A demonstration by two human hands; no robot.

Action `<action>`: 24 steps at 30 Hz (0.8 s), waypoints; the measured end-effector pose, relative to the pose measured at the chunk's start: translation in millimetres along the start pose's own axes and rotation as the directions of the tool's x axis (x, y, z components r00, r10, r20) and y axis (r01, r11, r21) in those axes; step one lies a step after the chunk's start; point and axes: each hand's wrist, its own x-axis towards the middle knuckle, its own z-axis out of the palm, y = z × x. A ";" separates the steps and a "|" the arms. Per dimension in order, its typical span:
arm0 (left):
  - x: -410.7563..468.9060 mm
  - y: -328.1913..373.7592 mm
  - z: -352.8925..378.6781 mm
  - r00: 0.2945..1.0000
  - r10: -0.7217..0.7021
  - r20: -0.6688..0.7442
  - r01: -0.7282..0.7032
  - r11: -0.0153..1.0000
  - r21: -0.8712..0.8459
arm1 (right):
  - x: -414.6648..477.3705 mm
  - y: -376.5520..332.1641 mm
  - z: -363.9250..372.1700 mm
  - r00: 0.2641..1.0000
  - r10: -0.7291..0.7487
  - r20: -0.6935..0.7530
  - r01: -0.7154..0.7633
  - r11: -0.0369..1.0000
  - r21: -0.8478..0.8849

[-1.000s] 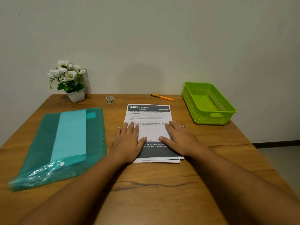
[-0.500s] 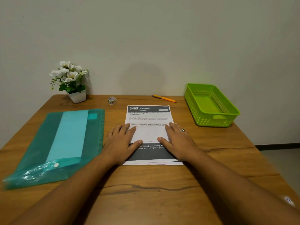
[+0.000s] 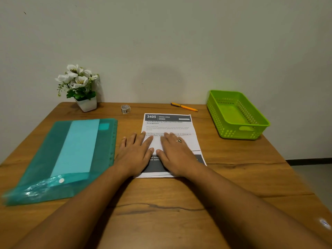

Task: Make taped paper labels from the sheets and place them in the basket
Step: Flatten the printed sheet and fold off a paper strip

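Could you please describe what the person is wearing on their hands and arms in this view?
Both forearms are bare right to the edge of the frame, with no sleeves, gloves, watch or bracelet showing. The left hand wears nothing. The right hand has a single small ring on one finger; its finer detail is too small to make out.
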 end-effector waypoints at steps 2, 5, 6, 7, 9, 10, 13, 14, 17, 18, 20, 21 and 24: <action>-0.6 -0.1 -0.3 1.000 0.001 0.000 -0.001 1.000 0.003 | 8.7 -14.8 7.4 0.999 -0.042 -0.018 0.043 0.997 0.072; -0.4 -1.9 0.3 1.000 -0.008 -0.005 0.008 1.000 0.007 | 12.4 -15.8 14.9 0.999 -0.041 -0.023 0.043 0.996 0.085; -0.3 -2.4 0.5 1.000 -0.010 -0.008 0.010 1.000 0.011 | 10.9 -11.2 14.9 0.999 -0.035 -0.011 0.035 0.997 0.071; 0.3 -3.0 1.0 1.000 -0.009 -0.009 0.009 1.000 0.016 | 7.9 -4.4 13.9 1.000 -0.019 0.003 0.019 0.998 0.056; 2.2 -4.3 2.0 1.000 -0.004 -0.002 0.004 1.000 0.023 | 1.3 15.3 9.3 0.999 0.045 0.025 -0.046 0.998 0.032; 2.5 -4.7 2.1 1.000 -0.003 0.003 0.003 1.000 0.021 | -2.3 27.2 6.5 0.996 0.088 0.030 -0.088 0.996 0.021; 1.4 -3.7 0.7 1.000 0.001 0.014 -0.001 1.000 0.018 | -11.2 55.0 1.1 0.984 0.179 0.024 -0.178 0.984 -0.030; 1.3 -1.9 -0.2 1.000 -0.009 0.025 0.008 1.000 0.028 | -12.6 58.7 1.2 0.982 0.185 0.028 -0.184 0.982 -0.040; 4.7 12.7 -3.0 0.998 -0.058 0.022 0.055 0.994 0.099 | -12.9 59.5 3.6 0.983 0.183 0.020 -0.182 0.982 -0.049; 7.3 19.8 -3.7 0.998 -0.053 0.018 0.050 0.993 0.106 | -12.5 59.0 4.2 0.983 0.184 0.017 -0.183 0.982 -0.047; 13.2 33.8 -2.8 1.000 0.003 0.024 -0.004 0.997 0.071 | -12.3 58.9 4.4 0.982 0.186 0.016 -0.185 0.982 -0.044; 15.4 38.8 -1.1 0.999 0.036 0.033 -0.038 0.998 0.042 | -12.5 59.0 4.4 0.982 0.188 0.017 -0.187 0.981 -0.042; 19.4 38.0 1.5 0.995 0.087 0.050 -0.087 0.996 0.003 | -12.5 59.4 5.4 0.981 0.192 0.007 -0.191 0.980 -0.053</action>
